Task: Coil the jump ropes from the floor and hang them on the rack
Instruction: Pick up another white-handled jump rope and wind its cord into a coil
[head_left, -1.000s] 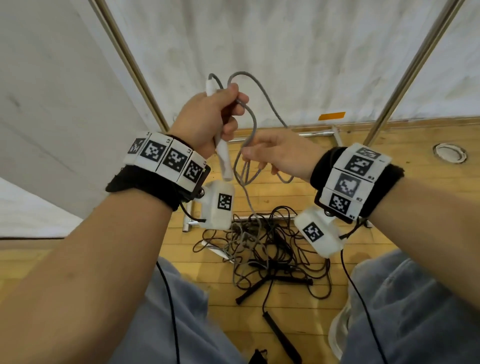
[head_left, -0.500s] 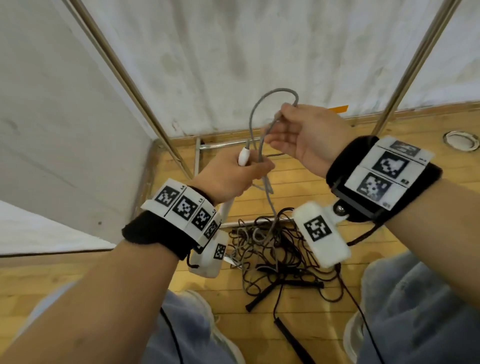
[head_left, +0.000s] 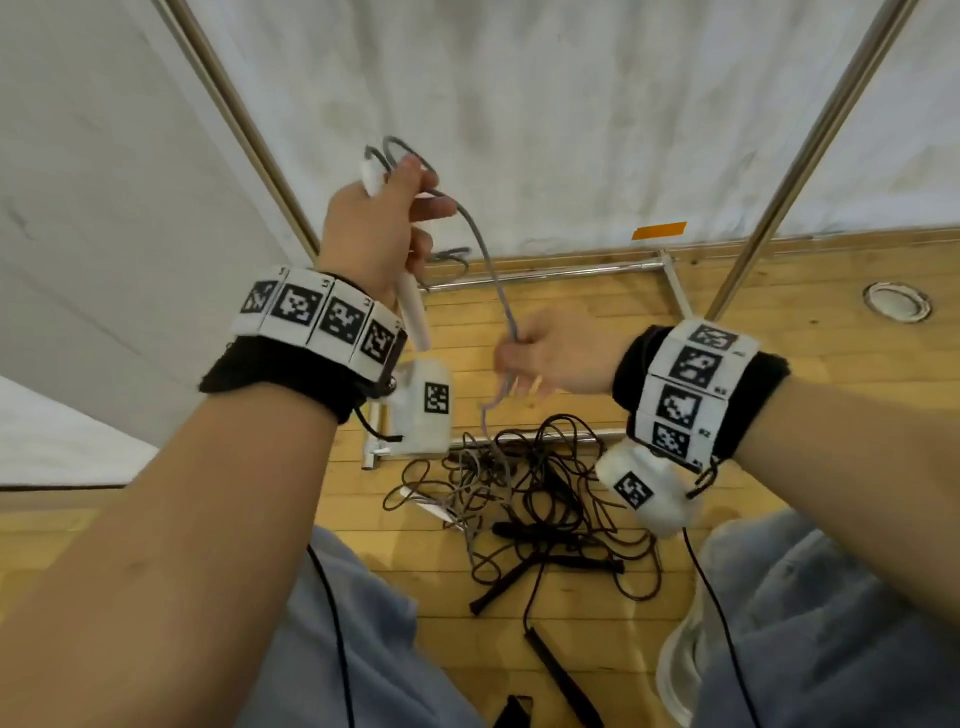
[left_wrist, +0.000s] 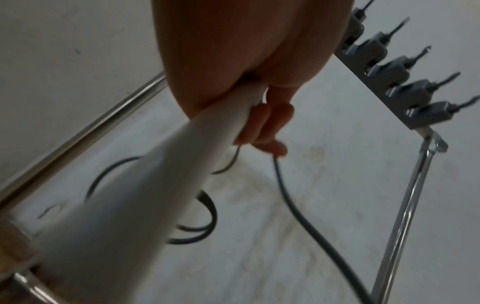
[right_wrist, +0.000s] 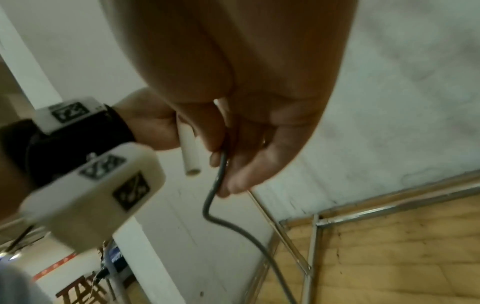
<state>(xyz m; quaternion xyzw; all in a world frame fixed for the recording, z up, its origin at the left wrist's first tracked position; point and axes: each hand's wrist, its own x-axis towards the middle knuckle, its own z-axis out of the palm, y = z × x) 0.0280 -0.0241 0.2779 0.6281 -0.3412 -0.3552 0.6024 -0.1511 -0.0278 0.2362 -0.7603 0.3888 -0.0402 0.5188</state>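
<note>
The left hand (head_left: 374, 228) grips the white handle (head_left: 410, 306) and grey rope (head_left: 488, 260) loops, now raised again, while the right hand (head_left: 556, 358), now lower, pinches the rope.

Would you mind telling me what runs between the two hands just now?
A stretch of grey rope spans from the left hand, which also grips the white handle, down to the right hand; clearest in the head view.
</note>
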